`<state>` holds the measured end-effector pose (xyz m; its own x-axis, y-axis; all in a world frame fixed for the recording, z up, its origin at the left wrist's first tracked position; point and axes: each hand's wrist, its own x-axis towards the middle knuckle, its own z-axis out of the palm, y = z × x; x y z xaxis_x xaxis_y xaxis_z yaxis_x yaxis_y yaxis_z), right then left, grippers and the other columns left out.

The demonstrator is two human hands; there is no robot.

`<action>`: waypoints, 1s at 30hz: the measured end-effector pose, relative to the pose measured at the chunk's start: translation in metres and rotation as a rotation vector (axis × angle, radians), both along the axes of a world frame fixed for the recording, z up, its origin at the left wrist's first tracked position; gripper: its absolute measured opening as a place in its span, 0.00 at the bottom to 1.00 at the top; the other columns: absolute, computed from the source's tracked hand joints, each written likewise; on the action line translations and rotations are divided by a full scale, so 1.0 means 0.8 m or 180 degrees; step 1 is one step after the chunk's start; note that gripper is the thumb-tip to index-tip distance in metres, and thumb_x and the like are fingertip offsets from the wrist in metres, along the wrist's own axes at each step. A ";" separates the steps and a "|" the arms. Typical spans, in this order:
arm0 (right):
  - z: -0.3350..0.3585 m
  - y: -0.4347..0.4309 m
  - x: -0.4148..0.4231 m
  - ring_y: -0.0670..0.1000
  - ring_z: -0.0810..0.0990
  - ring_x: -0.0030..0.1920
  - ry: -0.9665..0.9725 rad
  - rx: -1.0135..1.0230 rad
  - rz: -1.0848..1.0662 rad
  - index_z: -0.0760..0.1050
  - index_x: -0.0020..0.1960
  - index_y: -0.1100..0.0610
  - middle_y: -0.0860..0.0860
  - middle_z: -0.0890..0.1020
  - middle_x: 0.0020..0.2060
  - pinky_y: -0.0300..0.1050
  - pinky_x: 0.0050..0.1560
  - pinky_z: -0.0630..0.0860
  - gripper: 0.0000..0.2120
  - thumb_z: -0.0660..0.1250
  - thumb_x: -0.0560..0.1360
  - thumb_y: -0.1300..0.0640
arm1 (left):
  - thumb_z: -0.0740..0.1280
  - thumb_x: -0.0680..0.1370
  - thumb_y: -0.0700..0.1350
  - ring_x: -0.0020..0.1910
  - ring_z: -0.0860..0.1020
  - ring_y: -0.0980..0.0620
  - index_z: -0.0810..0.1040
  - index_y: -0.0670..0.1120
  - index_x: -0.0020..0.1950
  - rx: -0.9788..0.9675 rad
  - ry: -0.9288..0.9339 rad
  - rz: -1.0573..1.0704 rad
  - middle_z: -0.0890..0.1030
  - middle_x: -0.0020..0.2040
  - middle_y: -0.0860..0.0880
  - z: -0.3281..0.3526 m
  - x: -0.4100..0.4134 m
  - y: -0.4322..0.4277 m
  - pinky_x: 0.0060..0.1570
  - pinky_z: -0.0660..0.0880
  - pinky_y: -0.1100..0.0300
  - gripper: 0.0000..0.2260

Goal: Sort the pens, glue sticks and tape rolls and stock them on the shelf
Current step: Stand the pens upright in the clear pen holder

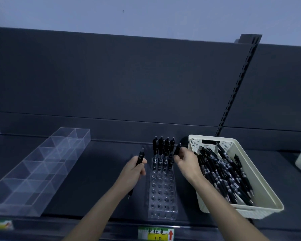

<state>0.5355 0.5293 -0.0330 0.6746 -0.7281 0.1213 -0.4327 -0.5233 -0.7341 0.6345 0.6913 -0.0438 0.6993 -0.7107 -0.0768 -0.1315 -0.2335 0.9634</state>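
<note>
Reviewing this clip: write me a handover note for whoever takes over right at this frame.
Left hand grips one black pen, tip down, beside the clear rack.
Right hand pinches another pen at the rack's back right corner.
Done: the rack's back rows hold standing pens.
Left: most holes are unfilled; many loose pens lie in the cream basket. No glue sticks or tape rolls in view; a clear divided tray sits at left.
</note>
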 end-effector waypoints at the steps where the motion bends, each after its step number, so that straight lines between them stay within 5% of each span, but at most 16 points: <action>1: -0.002 0.001 0.001 0.51 0.75 0.42 0.0003 0.0033 -0.0013 0.75 0.51 0.61 0.52 0.79 0.43 0.38 0.42 0.66 0.06 0.64 0.75 0.61 | 0.54 0.81 0.38 0.30 0.69 0.54 0.72 0.48 0.47 0.0015 0.0005 -0.0009 0.74 0.35 0.49 -0.001 0.000 0.000 0.35 0.66 0.61 0.09; 5: -0.012 0.006 0.011 0.54 0.78 0.46 0.0041 -0.0060 -0.0146 0.75 0.50 0.62 0.56 0.81 0.46 0.42 0.45 0.71 0.10 0.67 0.75 0.56 | 0.55 0.81 0.38 0.30 0.69 0.54 0.72 0.48 0.47 0.0046 0.0041 -0.0034 0.74 0.35 0.48 -0.003 0.000 -0.002 0.33 0.66 0.62 0.09; 13: -0.007 0.005 0.008 0.49 0.74 0.39 -0.0127 -0.0063 -0.0318 0.71 0.47 0.59 0.54 0.80 0.42 0.36 0.41 0.67 0.05 0.67 0.74 0.62 | 0.54 0.81 0.37 0.30 0.67 0.54 0.66 0.46 0.49 0.0001 -0.0001 -0.0108 0.75 0.37 0.49 0.007 -0.004 -0.003 0.36 0.66 0.62 0.05; 20: -0.010 0.006 0.011 0.54 0.81 0.51 0.0009 -0.0249 -0.0100 0.75 0.57 0.59 0.54 0.83 0.50 0.38 0.52 0.72 0.12 0.64 0.75 0.66 | 0.52 0.81 0.37 0.32 0.67 0.54 0.65 0.44 0.45 -0.0018 0.0080 0.0005 0.76 0.40 0.47 0.006 -0.005 -0.001 0.36 0.67 0.60 0.07; 27: -0.009 0.005 0.013 0.50 0.78 0.44 0.0129 -0.0258 -0.0174 0.73 0.54 0.59 0.54 0.82 0.47 0.39 0.47 0.72 0.08 0.65 0.75 0.64 | 0.57 0.80 0.37 0.41 0.73 0.57 0.70 0.46 0.47 -0.0269 0.0178 0.0053 0.71 0.43 0.50 0.000 -0.004 0.001 0.46 0.75 0.63 0.07; 30: -0.008 0.010 0.007 0.50 0.78 0.45 -0.0022 -0.0160 -0.0188 0.73 0.55 0.61 0.54 0.82 0.47 0.38 0.49 0.71 0.10 0.66 0.74 0.64 | 0.60 0.79 0.35 0.38 0.74 0.56 0.74 0.48 0.44 -0.0402 0.0087 0.0130 0.74 0.38 0.51 0.003 -0.004 0.004 0.40 0.74 0.66 0.09</action>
<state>0.5413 0.5369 -0.0391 0.6297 -0.7595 0.1633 -0.4590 -0.5333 -0.7105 0.6314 0.6944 -0.0410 0.7268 -0.6869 -0.0078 -0.0977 -0.1146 0.9886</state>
